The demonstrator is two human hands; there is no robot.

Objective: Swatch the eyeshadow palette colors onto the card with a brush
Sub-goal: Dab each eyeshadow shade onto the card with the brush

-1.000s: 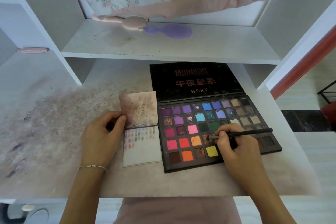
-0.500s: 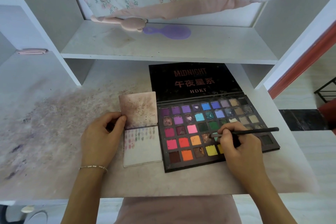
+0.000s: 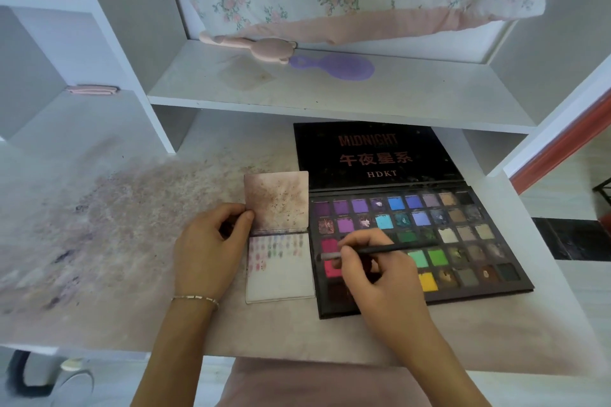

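The eyeshadow palette (image 3: 420, 248) lay open on the desk (image 3: 132, 241), its black lid flat behind the pans and printed with "MIDNIGHT" and "HDKT". Your right hand (image 3: 380, 277) rested over the palette's near left pans, and its grip was a pinch of curled fingers and thumb around the brush (image 3: 373, 251). The brush lay almost level across the palette, its dark handle pointing right and its pale tip at the palette's left edge, over the pink and red pans; whether the tip touched a pan could not be told. Just left of the palette, touching its edge, sat the card (image 3: 281, 271), with rows of small coloured swatches across its upper part and its lower part bare. A stained, speckled flap (image 3: 276, 200) stood up behind the card, against the palette's lid. Your left hand (image 3: 211, 251) lay left of the palette, its grip curled on the flap's left edge, thumb against it. Above and behind the palette, on the shelf (image 3: 330, 92), lay a purple hairbrush (image 3: 334, 67).
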